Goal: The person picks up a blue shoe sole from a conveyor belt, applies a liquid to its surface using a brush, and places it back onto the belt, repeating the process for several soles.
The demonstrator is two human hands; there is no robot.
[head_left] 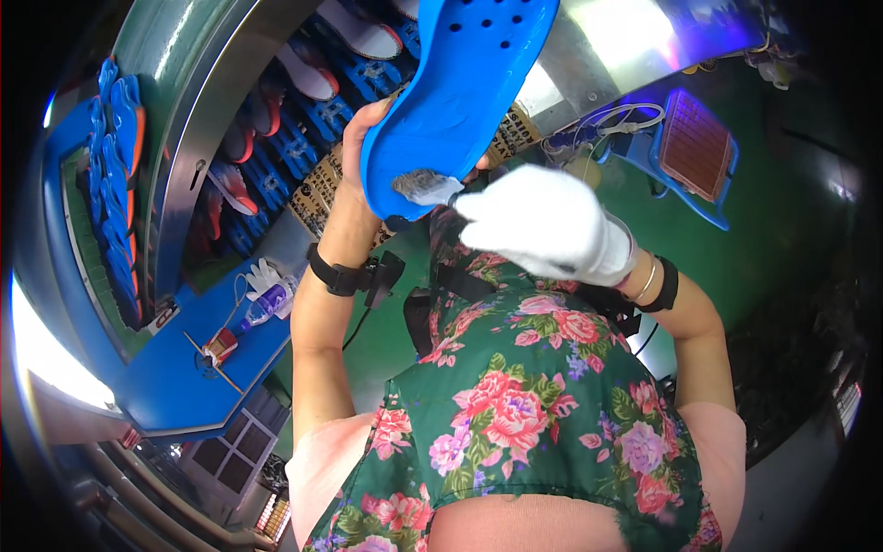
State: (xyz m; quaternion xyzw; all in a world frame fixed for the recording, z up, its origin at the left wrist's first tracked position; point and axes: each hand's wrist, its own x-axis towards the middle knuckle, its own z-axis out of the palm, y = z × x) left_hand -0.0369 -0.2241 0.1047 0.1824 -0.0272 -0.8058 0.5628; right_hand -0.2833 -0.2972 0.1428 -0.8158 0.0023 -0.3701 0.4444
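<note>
A bright blue shoe sole (443, 115) with a row of dark holes toward its far end is held up in front of me, its rounded heel toward my body. Bare, my left hand (357, 138) grips it from the left edge and underneath, and most of its fingers are hidden behind the sole. In a white glove, my right hand (543, 225) is closed around the handle of a brush (425, 187). The brush's dark bristles press against the inner heel surface. The handle is mostly hidden by the glove.
Behind the sole, a metal-edged conveyor carries several shoe parts (308, 72) and blue fixtures. Blue and orange soles (118, 166) line a rack at far left. On a blue table (175, 386) lie white gloves and a purple-labelled bottle (269, 304). A blue stool (696, 152) stands right.
</note>
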